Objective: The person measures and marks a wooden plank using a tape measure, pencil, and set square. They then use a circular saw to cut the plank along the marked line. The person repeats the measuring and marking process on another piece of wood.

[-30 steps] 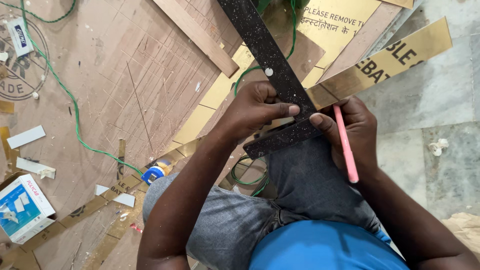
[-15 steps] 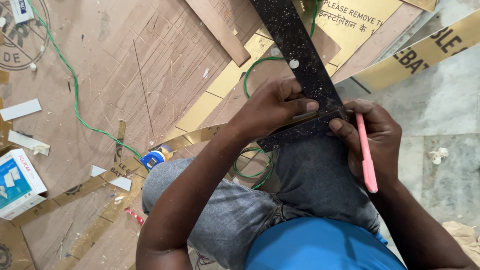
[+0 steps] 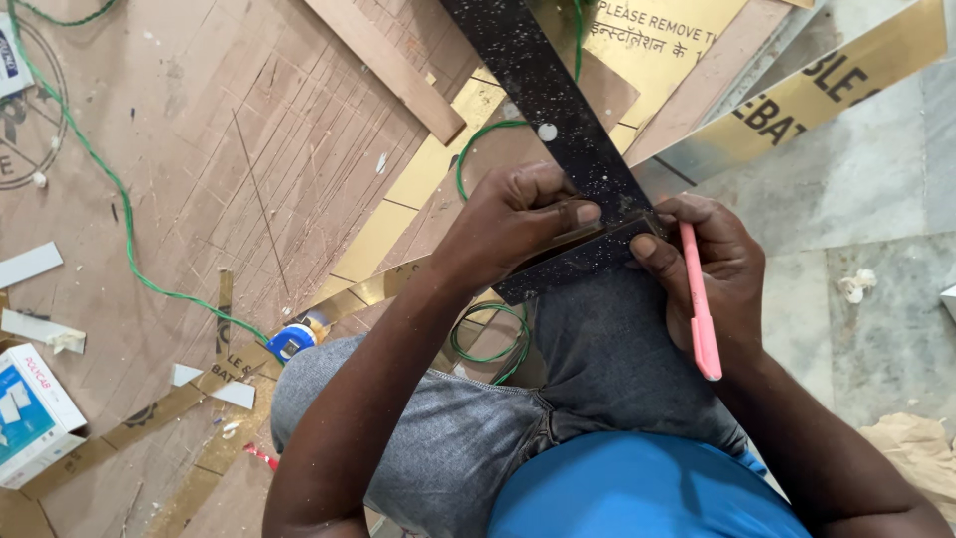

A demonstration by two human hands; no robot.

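The left hand [image 3: 523, 214] is pressing a long black speckled straightedge [image 3: 558, 130] onto a narrow gold strip [image 3: 573, 239] across the knee; the right hand [image 3: 712, 269] is gripping a pink cutter [image 3: 700, 309]. Steady downward pressure should be keeping the edge from slipping.

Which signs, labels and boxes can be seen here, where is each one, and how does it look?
Gold sign plate: top centre, flat rectangle, dark lettering.
Gold sign strip: top right, long, slanted, black letters.
Small box: lower left edge, white and blue.
Gold strip: on the brown board, lower left, narrow, lettered.
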